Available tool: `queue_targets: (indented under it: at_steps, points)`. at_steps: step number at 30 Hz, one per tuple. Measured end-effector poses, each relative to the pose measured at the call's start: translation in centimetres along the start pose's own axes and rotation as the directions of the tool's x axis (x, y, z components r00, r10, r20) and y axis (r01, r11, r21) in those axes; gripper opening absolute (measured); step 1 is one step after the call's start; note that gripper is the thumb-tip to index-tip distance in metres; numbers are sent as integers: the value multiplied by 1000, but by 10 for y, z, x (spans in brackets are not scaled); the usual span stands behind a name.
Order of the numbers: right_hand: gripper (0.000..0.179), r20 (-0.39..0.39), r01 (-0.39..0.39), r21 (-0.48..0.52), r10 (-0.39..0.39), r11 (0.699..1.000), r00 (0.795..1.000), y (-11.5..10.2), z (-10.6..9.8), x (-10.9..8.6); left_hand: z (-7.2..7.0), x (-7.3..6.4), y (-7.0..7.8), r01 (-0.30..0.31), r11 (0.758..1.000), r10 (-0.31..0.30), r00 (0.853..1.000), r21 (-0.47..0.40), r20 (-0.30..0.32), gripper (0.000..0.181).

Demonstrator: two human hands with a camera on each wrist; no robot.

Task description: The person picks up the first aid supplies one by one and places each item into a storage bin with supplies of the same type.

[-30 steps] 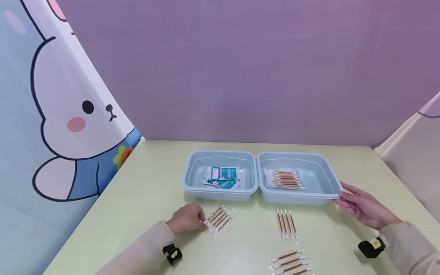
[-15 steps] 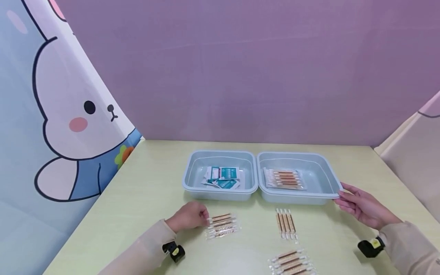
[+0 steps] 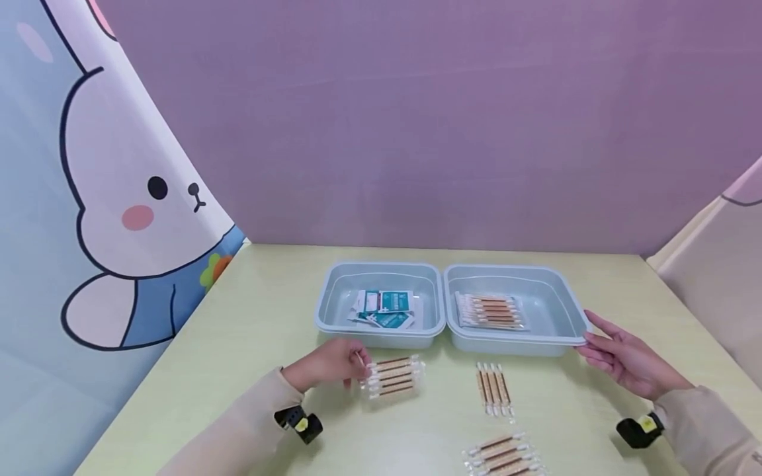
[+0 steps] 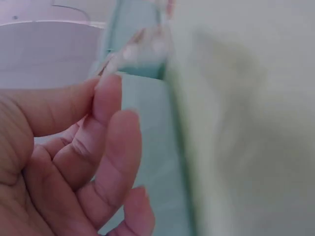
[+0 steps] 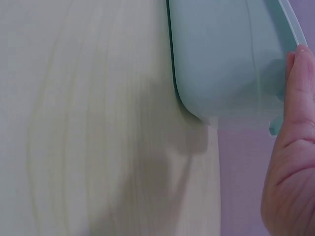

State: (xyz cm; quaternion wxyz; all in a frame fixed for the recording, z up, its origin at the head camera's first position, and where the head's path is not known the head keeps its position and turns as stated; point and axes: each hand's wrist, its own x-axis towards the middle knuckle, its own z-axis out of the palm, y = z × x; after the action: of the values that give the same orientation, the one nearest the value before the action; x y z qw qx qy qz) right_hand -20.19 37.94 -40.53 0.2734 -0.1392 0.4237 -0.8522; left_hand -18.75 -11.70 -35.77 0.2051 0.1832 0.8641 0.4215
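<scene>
My left hand point(image 3: 327, 363) pinches one edge of a clear packet of cotton swabs point(image 3: 394, 377) between thumb and index finger. The packet is raised over the table, in front of the left tray point(image 3: 381, 338); in the left wrist view it shows blurred beyond the fingertips point(image 4: 114, 86). At the front right corner of the right tray point(image 3: 506, 344), my right hand point(image 3: 631, 362) grips the rim, thumb on top and other fingers lower against the outside. Inside that tray lie swab packets point(image 3: 493, 311). Teal and white sachets point(image 3: 387, 309) lie in the left tray.
Two more swab packets lie on the pale table point(image 3: 268, 297): an upright one point(image 3: 494, 389) before the right tray and a slanted one point(image 3: 506, 456) at the front edge of view. The light blue trays stand side by side. A purple backdrop point(image 3: 417, 132) rises behind.
The swab packet has turned from slanted to nearly crosswise and come up off the table in my left hand, moving slightly toward the trays. My right hand has stayed at the tray corner.
</scene>
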Motion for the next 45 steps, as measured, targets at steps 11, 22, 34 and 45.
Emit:
queue_targets:
  at_steps: [11, 22, 34, 45]
  points:
    - [49, -23, 6, 0, -6, 1000, 1000, 1, 2, -1, -21, 33, 33, -27, 998, 25, 999, -49, -38, 4]
    - [49, -25, 11, -17, -12, 1000, 1000, 0, 4, 0, -34, 75, 62, 50, 994, -60, 994, -102, -97, 10]
    - [49, -14, 27, -28, -27, 999, 1000, 1, 5, -1, -29, 121, 82, 41, 988, -60, 990, -148, -124, 17]
    - [49, -36, 28, -59, -30, 998, 999, 0, 7, -1, -23, 147, 99, 91, 986, -109, 987, -143, -121, 19]
